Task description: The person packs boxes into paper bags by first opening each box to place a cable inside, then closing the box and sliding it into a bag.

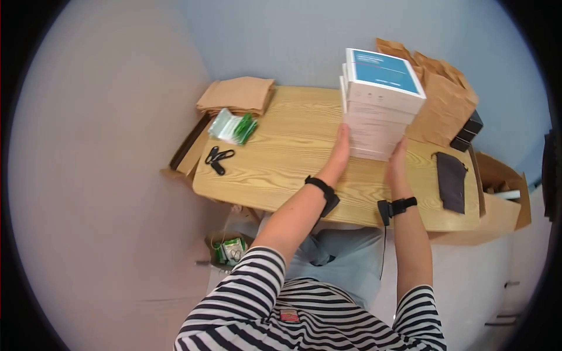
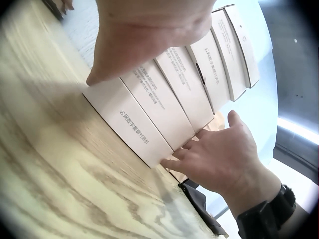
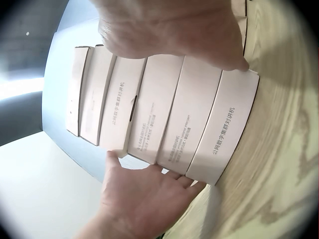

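A tall stack of white boxes (image 1: 377, 126) with a blue-topped one uppermost stands over the table, its lowest box right at the wood in both wrist views. My left hand (image 1: 341, 155) presses along the stack's left side, and my right hand (image 1: 397, 167) along its right side. From the left wrist, my right hand (image 2: 214, 159) shows its fingertips against the lower boxes and its thumb raised. From the right wrist, my left hand (image 3: 144, 194) touches the opposite side with fairly straight fingers. The upper boxes are slightly out of line with those below.
Behind the stack stand brown paper bags (image 1: 442, 102) and black boxes (image 1: 466, 131). A dark pouch (image 1: 452, 181) lies at the right. Folded brown paper (image 1: 237, 95), a green item in clear plastic (image 1: 234, 127) and black objects (image 1: 218, 159) lie at the left. An open carton (image 1: 503, 199) stands beyond the right edge.
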Tool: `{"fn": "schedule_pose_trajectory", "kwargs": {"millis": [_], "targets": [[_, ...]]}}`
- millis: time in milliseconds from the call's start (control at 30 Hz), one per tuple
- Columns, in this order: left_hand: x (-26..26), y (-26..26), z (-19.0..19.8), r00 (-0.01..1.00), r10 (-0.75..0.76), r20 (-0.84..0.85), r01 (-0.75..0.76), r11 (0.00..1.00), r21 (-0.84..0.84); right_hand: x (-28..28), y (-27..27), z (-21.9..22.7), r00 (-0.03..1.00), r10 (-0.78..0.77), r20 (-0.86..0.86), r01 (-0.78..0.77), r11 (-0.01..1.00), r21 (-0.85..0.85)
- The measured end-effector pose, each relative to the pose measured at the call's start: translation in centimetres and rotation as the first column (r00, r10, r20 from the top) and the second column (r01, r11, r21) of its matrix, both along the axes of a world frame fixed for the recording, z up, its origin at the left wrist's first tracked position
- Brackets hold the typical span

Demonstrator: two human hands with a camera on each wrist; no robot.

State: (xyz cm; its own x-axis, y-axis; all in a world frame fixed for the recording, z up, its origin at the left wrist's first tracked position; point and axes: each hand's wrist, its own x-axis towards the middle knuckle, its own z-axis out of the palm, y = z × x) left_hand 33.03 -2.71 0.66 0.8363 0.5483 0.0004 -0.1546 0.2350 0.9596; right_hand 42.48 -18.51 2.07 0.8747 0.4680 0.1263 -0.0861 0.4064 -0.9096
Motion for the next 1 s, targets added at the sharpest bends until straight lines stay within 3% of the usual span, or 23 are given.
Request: {"fn": "schedule_pose_trajectory", "kwargs": {"millis": [100,167,233,267,300,333,400,433,500,533,600,667,700,767,1000], "targets": [[-0.4,0.5,1.4,0.999,-0.049,0.020,0.049,0.999,0.002,1.1,-0.3,-0.9,1.000,0.012,0.010,-0.012,0.999,0.040],[-0.3,1.4,0.2,0.999,-0.006,0.033,0.004,0.998,0.058,1.5,-0.5,-2.9,0.999,0.018,0.029,-0.020,0.998,0.055],[-1.3,1.6,-0.3,0.998,0.025,0.049,-0.030,0.993,0.111,0.4,-2.0,-5.4,0.992,-0.127,0.000,0.125,0.973,-0.192],[-3.2,1.5,-0.1,0.989,0.102,-0.110,-0.054,0.926,0.373,-0.6,-2.8,-6.0,0.992,-0.127,0.003,0.126,0.974,-0.187],[-5.1,1.7,-0.1,0.946,0.217,-0.241,-0.027,0.793,0.608,-2.3,-3.7,-6.4,0.981,-0.128,0.145,0.166,0.940,-0.297],[-6.9,2.0,-0.4,0.945,0.216,-0.247,-0.023,0.794,0.607,-4.4,-4.6,-6.7,0.954,-0.109,0.279,0.218,0.890,-0.400],[-10.5,2.8,-1.0,0.887,0.342,-0.309,0.063,0.574,0.816,-8.0,-5.8,-7.0,0.858,-0.016,0.513,0.352,0.747,-0.564],[-12.1,3.3,-0.8,0.842,0.408,-0.353,0.102,0.521,0.847,-8.8,-5.7,-7.0,0.859,-0.015,0.512,0.351,0.746,-0.566],[-15.1,4.9,-0.7,0.791,0.477,-0.384,0.142,0.468,0.872,-9.9,-5.1,-6.7,0.685,0.074,0.725,0.526,0.637,-0.563],[-16.5,5.8,-1.0,0.754,0.535,-0.381,0.148,0.426,0.892,-10.4,-4.7,-6.2,0.683,0.076,0.726,0.525,0.640,-0.561],[-19.2,7.3,-1.8,0.711,0.595,-0.375,0.153,0.390,0.908,-11.4,-4.1,-5.2,0.571,0.186,0.800,0.630,0.525,-0.572],[-21.4,8.6,-2.3,0.580,0.696,-0.424,0.301,0.301,0.905,-11.4,-3.8,-5.1,0.533,0.201,0.822,0.654,0.518,-0.551],[-22.4,8.8,-2.5,0.579,0.696,-0.425,0.295,0.308,0.905,-11.4,-3.9,-5.1,0.499,0.213,0.840,0.679,0.507,-0.532],[-23.9,9.0,-2.7,0.626,0.707,-0.329,0.246,0.222,0.944,-11.6,-3.8,-4.9,0.489,0.220,0.844,0.684,0.504,-0.528],[-23.8,8.4,-2.6,0.637,0.706,-0.310,0.198,0.239,0.951,-11.9,-4.0,-5.0,0.452,0.205,0.868,0.707,0.511,-0.489]]}}
